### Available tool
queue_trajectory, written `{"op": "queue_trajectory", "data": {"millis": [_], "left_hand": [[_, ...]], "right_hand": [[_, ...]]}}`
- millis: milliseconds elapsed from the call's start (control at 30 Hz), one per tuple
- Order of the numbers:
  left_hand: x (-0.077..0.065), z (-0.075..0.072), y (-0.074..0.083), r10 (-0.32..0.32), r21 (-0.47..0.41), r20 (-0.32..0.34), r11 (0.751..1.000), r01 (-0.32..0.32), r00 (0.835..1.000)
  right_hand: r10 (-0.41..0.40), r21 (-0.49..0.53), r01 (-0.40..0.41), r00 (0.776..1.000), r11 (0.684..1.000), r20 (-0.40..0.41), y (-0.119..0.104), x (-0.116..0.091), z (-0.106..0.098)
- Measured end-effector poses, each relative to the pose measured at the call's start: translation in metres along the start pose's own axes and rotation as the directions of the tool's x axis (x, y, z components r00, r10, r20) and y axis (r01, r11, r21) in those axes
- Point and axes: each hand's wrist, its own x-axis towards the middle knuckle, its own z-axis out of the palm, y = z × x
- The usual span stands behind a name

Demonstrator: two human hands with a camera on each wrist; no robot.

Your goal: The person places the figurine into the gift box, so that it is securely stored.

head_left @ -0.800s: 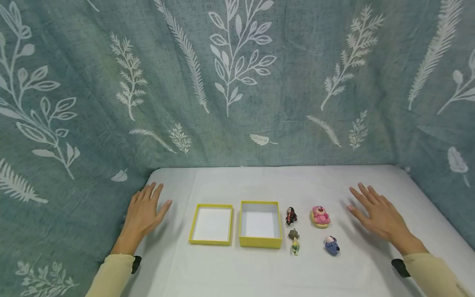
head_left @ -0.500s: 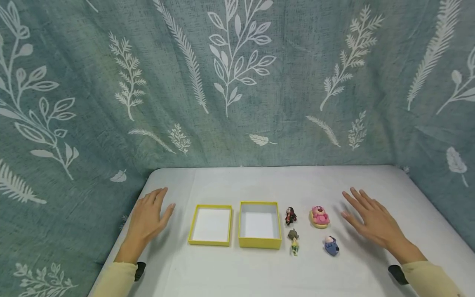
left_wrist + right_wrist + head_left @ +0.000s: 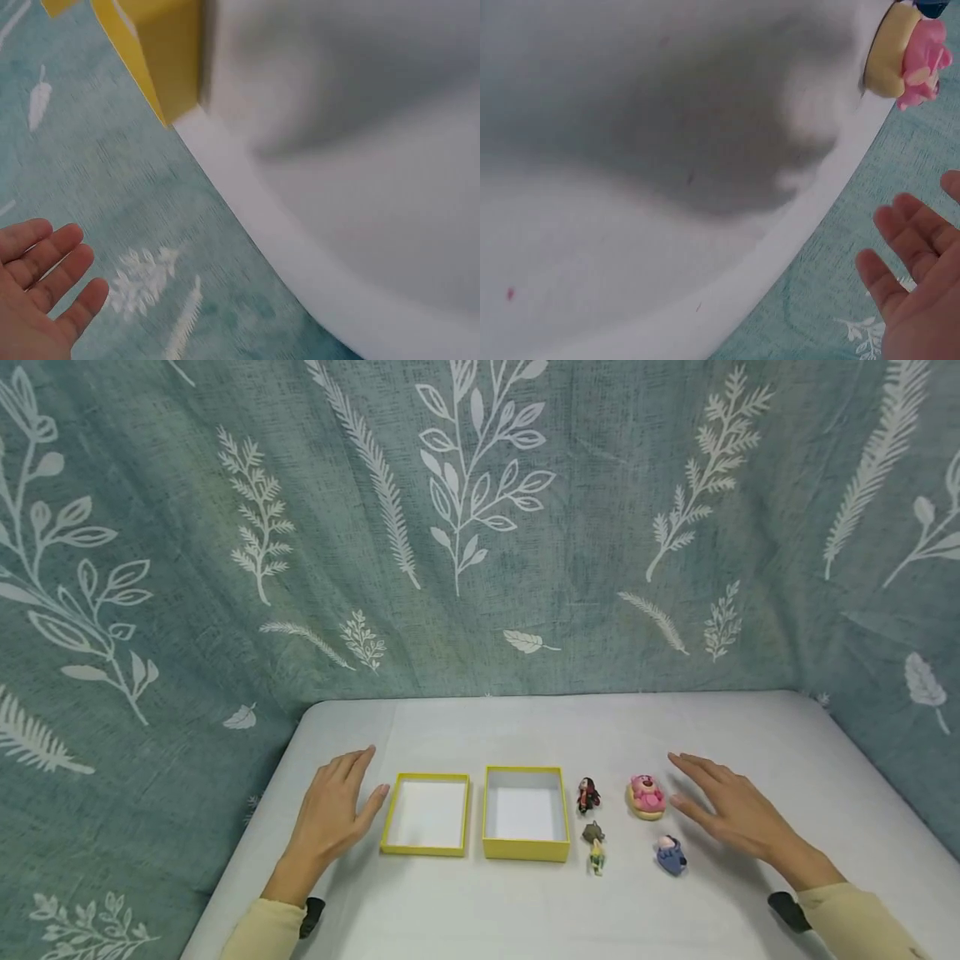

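Observation:
My left hand point(image 3: 330, 810) hovers over the table left of a shallow yellow-edged box lid point(image 3: 426, 851), fingers extended and holding nothing. Right of the lid stands a yellow box base point(image 3: 525, 849) with a white inside. My right hand point(image 3: 731, 806), also empty with fingers extended, is nearest a pink bear figurine on a yellow ring point(image 3: 647, 797). In front of the bear lies a blue figurine point(image 3: 670, 856). Close to the box's right side are a black-and-red figurine point(image 3: 588, 795) and a green-and-yellow figurine with a brown head point(image 3: 594, 847).
The white table point(image 3: 540, 910) has its back edge against a green curtain point(image 3: 600, 635) with white leaf prints. In the left wrist view a yellow box corner point(image 3: 176, 67) shows at the top.
Both hands have moved inward over the table, the left toward the lid and the right toward the pink bear figurine. The lid, box and figurines stay in place.

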Motion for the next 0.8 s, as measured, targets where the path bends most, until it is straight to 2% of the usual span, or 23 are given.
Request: {"op": "queue_trajectory", "data": {"millis": [167,400,567,733,800], "left_hand": [[0.005,0.009,0.019,0.020,-0.050,0.041,0.999,-0.018,0.999],[0.009,0.030,0.044,0.055,-0.134,0.122,0.990,-0.038,0.991],[0.007,0.043,0.060,0.082,-0.187,0.209,0.981,-0.042,0.974],[0.008,0.054,0.072,0.074,-0.239,0.295,0.971,-0.002,0.953],[0.009,0.057,0.075,0.080,-0.253,0.310,0.968,0.001,0.947]], "right_hand": [[-0.037,0.050,0.036,0.999,0.998,0.035,-0.004,0.007,0.005],[-0.075,0.106,0.066,0.994,0.992,0.082,-0.003,0.014,0.015],[-0.062,0.146,0.039,0.986,0.989,0.157,0.000,0.017,0.023],[-0.052,0.158,0.026,0.985,0.987,0.166,0.001,0.017,0.026],[-0.053,0.150,0.027,0.985,0.988,0.167,0.001,0.017,0.026]]}}
